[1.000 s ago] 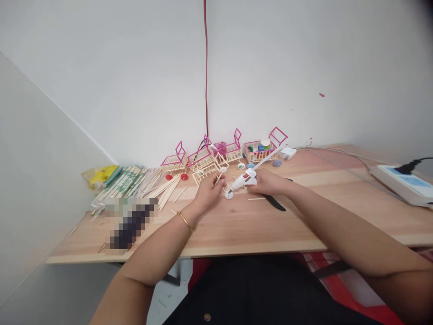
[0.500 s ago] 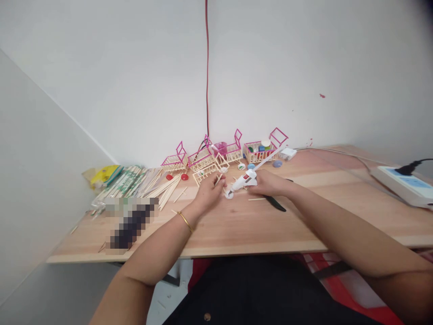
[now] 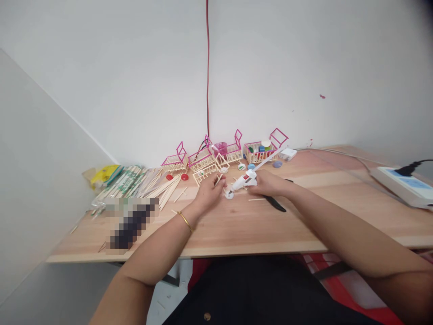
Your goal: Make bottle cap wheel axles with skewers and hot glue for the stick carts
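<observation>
My right hand (image 3: 265,183) is wrapped round a white glue gun (image 3: 245,180), its tip pointing down and left. That tip is at a small white round cap (image 3: 229,195) on the wooden table (image 3: 237,234). Just left of the cap, my left hand (image 3: 210,192) pinches a short wooden stick (image 3: 219,179). Behind my left hand stands a small cart of plain sticks (image 3: 205,174). A black-handled tool (image 3: 275,204) lies beside my right hand, with a short stick (image 3: 257,199) near it.
Several stick carts with pink rims (image 3: 260,152) stand along the wall, one holding coloured caps. Red caps (image 3: 184,177), loose sticks (image 3: 169,192) and packaged sticks (image 3: 125,185) lie left. A power strip (image 3: 404,184) sits at the right, with cables behind.
</observation>
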`<state>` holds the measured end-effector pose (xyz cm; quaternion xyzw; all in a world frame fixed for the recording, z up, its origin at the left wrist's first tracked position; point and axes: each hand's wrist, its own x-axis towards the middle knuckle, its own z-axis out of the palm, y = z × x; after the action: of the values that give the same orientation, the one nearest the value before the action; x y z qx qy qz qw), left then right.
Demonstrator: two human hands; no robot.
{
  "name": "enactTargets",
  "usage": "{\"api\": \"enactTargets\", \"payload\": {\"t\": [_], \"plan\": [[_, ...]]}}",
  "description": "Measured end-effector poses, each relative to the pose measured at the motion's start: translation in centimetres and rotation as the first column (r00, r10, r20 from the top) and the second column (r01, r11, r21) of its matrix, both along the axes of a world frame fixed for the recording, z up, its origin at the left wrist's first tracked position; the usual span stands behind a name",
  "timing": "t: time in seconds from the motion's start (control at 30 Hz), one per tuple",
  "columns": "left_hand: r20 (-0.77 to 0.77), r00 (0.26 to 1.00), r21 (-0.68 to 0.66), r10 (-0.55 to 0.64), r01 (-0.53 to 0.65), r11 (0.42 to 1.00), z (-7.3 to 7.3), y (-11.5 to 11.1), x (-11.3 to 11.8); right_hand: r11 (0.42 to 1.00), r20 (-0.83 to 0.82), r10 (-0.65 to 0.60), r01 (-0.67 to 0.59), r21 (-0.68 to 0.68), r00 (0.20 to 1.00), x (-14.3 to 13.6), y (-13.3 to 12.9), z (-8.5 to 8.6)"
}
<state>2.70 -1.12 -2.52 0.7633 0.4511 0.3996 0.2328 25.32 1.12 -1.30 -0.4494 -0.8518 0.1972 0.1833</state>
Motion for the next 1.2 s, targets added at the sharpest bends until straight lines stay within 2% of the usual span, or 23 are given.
{"api": "enactTargets", "payload": {"t": [0.7, 1.2], "plan": [[0.001, 1.000, 0.004, -0.002, 0.002, 1.000, -0.04, 0.01, 0.01, 0.999, 0.052, 0.010, -0.012, 0.031, 0.999, -0.09, -0.06, -0.11], [0.011, 1.000, -0.002, -0.003, 0.003, 1.000, 0.07, -0.05, 0.08, 0.994, 0.137, -0.051, 0.037, 0.100, 0.989, -0.30, -0.43, 0.29]]}}
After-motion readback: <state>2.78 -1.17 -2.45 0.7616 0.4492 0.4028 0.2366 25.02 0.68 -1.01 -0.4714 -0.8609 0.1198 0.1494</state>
